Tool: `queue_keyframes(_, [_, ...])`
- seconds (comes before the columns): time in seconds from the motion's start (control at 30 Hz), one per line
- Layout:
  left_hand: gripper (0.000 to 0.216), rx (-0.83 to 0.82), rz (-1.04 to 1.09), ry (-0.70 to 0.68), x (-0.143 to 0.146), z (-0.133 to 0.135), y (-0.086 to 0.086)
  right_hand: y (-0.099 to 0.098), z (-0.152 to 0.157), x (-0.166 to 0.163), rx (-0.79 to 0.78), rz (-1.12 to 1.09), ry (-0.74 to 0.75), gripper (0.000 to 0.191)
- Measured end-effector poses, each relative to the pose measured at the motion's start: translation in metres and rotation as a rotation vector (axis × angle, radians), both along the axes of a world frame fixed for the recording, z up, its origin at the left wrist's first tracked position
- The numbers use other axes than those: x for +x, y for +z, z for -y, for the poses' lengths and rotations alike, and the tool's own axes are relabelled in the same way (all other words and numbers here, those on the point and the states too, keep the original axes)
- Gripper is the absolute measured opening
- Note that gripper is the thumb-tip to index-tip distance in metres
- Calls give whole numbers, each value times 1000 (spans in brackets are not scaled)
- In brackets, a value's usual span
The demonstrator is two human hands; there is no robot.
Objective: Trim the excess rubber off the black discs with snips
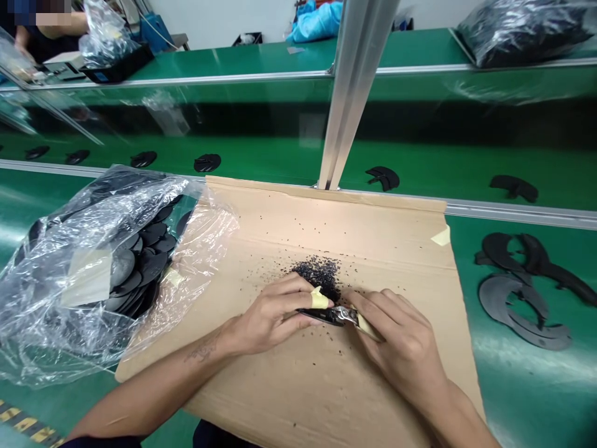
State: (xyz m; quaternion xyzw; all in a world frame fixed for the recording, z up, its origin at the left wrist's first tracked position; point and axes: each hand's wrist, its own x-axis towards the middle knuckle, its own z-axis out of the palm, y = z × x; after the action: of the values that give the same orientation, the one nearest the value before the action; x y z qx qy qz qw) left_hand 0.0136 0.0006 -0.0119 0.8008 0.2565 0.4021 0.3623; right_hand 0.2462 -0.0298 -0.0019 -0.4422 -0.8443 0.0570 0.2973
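Over the cardboard sheet (261, 398), my left hand (273, 311) pinches a flat black plastic part (324, 316) held nearly level. Yellowish tape wraps one of its fingertips. My right hand (403, 339) is closed around a pair of nippers (347, 315) whose metal jaws meet the part's right edge. Light-coloured material shows at the grip of the nippers, mostly covered by my fingers. Just beyond my hands lies a heap of tiny black plastic bits (321, 274), with more bits scattered over the cardboard.
A clear plastic bag (41, 267) of black discs (149, 255) lies left. Curved black parts (506, 298) lie right. Beyond a metal rail, more parts (208, 163) sit spaced along a green surface (280, 163). An upright metal post (352, 93) stands ahead. Another person's arm (60, 28) shows far left.
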Motion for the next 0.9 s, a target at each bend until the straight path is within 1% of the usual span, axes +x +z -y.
queue_keyframes(0.13, [23, -2, -19, -15, 0, -1, -1, 0, 1, 2, -28, 1, 14, 27])
queue_keyframes(0.23, [22, 11, -56, 30, 1, 1, 3, 0, 1, 2, -45, -26, -5, 26])
queue_keyframes(0.3, [25, 54, -78, 72, 3, 2, 5, 0, 0, 0, -7, 9, -61, 25])
queue_keyframes(0.37, [26, 120, -123, 84, 4, 5, 7, 0, -1, -2, 49, 83, -109, 25])
queue_keyframes(0.43, [24, 185, -205, 97, 6, 6, 7, -1, -2, -3, 75, 140, -114, 26])
queue_keyframes(0.5, [23, 234, -280, 143, 6, 7, 5, -2, -3, -3, 58, 153, -110, 25])
queue_keyframes(0.57, [23, 255, -284, 207, 7, 8, 4, -2, -4, -3, 2, 98, -119, 25])
queue_keyframes(0.63, [21, 250, -226, 259, 7, 7, 2, -1, -5, -3, -89, -27, -115, 23])
queue_keyframes(0.7, [18, 222, -151, 277, 8, 7, 1, 1, -6, -4, -199, -172, -80, 24])
queue_keyframes(0.77, [18, 186, -85, 258, 8, 7, 0, 2, -5, -7, -281, -288, -32, 23])
queue_keyframes(0.83, [20, 157, -51, 221, 8, 7, -1, 3, -3, -12, -295, -355, 14, 16])
queue_keyframes(0.9, [19, 181, -79, 196, 7, 8, 0, 4, 1, -16, -196, -326, 35, 14])
